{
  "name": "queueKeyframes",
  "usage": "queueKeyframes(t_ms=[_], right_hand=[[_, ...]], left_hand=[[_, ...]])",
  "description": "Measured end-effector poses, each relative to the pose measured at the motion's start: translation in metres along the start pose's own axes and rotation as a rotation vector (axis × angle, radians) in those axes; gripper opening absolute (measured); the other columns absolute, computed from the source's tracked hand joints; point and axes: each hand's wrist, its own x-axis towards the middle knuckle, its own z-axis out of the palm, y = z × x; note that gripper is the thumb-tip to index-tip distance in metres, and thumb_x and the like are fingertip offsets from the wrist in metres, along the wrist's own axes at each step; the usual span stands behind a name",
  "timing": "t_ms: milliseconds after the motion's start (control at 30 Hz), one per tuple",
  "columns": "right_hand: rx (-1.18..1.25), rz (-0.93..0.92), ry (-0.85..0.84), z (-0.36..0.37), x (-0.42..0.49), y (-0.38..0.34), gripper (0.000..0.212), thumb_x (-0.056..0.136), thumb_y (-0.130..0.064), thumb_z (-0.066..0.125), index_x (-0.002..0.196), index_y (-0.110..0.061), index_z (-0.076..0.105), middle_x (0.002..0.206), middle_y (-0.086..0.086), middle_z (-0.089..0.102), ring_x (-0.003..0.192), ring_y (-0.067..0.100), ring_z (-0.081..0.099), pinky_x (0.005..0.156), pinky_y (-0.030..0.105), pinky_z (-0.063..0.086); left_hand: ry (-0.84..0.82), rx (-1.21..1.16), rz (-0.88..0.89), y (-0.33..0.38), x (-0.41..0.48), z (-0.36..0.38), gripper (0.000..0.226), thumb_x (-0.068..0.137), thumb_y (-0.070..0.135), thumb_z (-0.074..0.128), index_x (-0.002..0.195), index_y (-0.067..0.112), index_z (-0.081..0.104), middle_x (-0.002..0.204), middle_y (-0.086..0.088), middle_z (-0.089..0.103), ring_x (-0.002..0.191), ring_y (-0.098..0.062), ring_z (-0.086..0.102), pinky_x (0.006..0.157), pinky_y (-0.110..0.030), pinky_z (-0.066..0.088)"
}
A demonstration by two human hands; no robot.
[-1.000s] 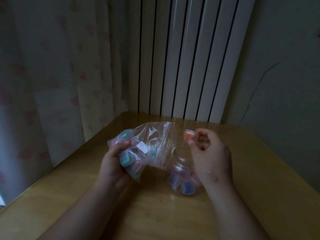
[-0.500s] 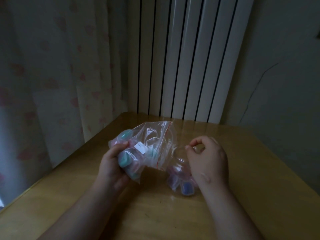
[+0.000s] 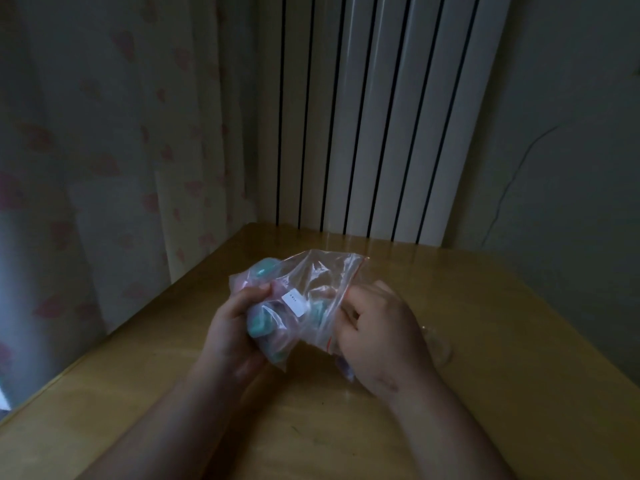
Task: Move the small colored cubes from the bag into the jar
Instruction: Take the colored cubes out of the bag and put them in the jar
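Two bare forearms [image 3: 156, 427] come up from the bottom edge over a yellowish wooden surface [image 3: 311, 438]; the light is dim.

The left hand [image 3: 235, 327] grips a clear plastic bag [image 3: 311, 278] from the side and underneath, thumb laid across its front, fingers curled round the bulging lower part; the bag is held just above the surface, between the two hands. Small colored cubes [image 3: 261, 323] are packed inside it, mostly teal and pink; a white label [image 3: 294, 303] sits on the front of the plastic.

The right hand [image 3: 377, 334] is at the open mouth of the bag, fingers curled inward, thumb against the edge with the red strip [image 3: 330, 341]; whether those fingers pinch the plastic or a cube inside, I cannot tell.

The jar [image 3: 346, 370] stands on the surface behind and below the right hand, almost wholly hidden; only a sliver with something bluish in it shows at the heel of the hand. Just right of that hand lies a faint clear rounded shape [image 3: 439, 346], too dim to identify.

Behind the far edge of the surface stands a white ribbed radiator [image 3: 374, 133]; to the left hangs a pale curtain [image 3: 121, 150] with pink marks; to the right is a plain wall [image 3: 571, 150] with a thin crack.
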Motion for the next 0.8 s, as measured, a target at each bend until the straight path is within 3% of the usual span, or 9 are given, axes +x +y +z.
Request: queueKeyframes(t_ms=[33,100,167,300,433,567,667,800], right_hand=[[0.003,0.002,-0.005,-0.001,0.000,0.000,0.025,0.090,-0.022,0.055,0.067,-0.029,0.047,0.077,-0.017,0.045,0.080,0.009,0.049,0.064,0.027,0.046],[0.005,0.049,-0.042,-0.002,-0.001,0.000,0.006,0.090,-0.026,0.058,0.091,-0.025,0.063,0.091,-0.012,0.052,0.086,0.007,0.051,0.071,0.025,0.051],[-0.017,0.083,-0.081,0.000,-0.002,0.002,0.020,0.088,-0.030,0.062,0.108,-0.026,0.064,0.102,-0.009,0.056,0.088,0.007,0.052,0.075,0.026,0.053],[0.042,0.129,-0.125,0.002,-0.001,0.002,0.029,0.082,-0.041,0.069,0.109,-0.031,0.063,0.099,-0.010,0.063,0.079,0.008,0.062,0.067,0.033,0.059],[0.190,0.169,-0.154,0.001,-0.001,0.001,0.036,0.075,-0.044,0.074,0.109,-0.038,0.063,0.091,-0.018,0.060,0.072,0.007,0.062,0.059,0.028,0.057],[0.261,0.128,-0.011,0.001,0.000,0.005,0.022,0.085,-0.025,0.068,0.105,-0.034,0.064,0.097,-0.021,0.054,0.082,-0.002,0.054,0.059,0.010,0.047],[0.347,0.163,0.123,-0.001,0.001,0.009,0.026,0.084,-0.020,0.070,0.104,-0.035,0.062,0.095,-0.020,0.058,0.081,-0.007,0.054,0.062,-0.001,0.042],[0.417,0.260,0.325,-0.003,0.005,0.018,0.026,0.082,-0.018,0.072,0.101,-0.030,0.059,0.091,-0.017,0.061,0.074,-0.005,0.058,0.058,0.000,0.043]], left_hand=[[-0.012,0.005,-0.003,0.000,0.000,0.000,0.045,0.080,0.011,0.060,0.124,0.008,0.060,0.113,-0.021,0.068,0.095,-0.038,0.069,0.078,-0.051,0.059],[-0.043,0.014,-0.014,-0.001,0.000,-0.002,0.043,0.078,0.010,0.062,0.121,0.009,0.062,0.110,-0.021,0.069,0.093,-0.038,0.070,0.075,-0.052,0.060],[-0.059,0.031,-0.026,-0.001,0.000,-0.002,0.053,0.072,0.011,0.062,0.125,0.011,0.060,0.115,-0.021,0.068,0.096,-0.039,0.069,0.074,-0.052,0.060],[-0.071,0.035,-0.032,-0.002,0.000,-0.004,0.054,0.072,0.009,0.061,0.126,0.010,0.059,0.117,-0.021,0.066,0.098,-0.040,0.067,0.074,-0.053,0.059],[-0.038,0.034,-0.001,-0.002,0.001,-0.006,0.051,0.076,0.009,0.061,0.127,0.012,0.059,0.123,-0.023,0.063,0.102,-0.042,0.068,0.078,-0.056,0.058],[0.017,-0.007,0.002,0.000,0.001,-0.004,0.060,0.072,0.008,0.065,0.131,0.012,0.056,0.122,-0.024,0.066,0.095,-0.040,0.072,0.070,-0.052,0.059],[0.071,-0.019,0.016,0.000,0.001,-0.001,0.056,0.075,0.009,0.063,0.131,0.008,0.055,0.121,-0.024,0.067,0.095,-0.038,0.073,0.071,-0.049,0.061],[0.132,-0.027,0.037,0.000,0.000,0.001,0.060,0.073,0.011,0.062,0.133,0.010,0.054,0.122,-0.023,0.066,0.094,-0.037,0.072,0.067,-0.046,0.061]])
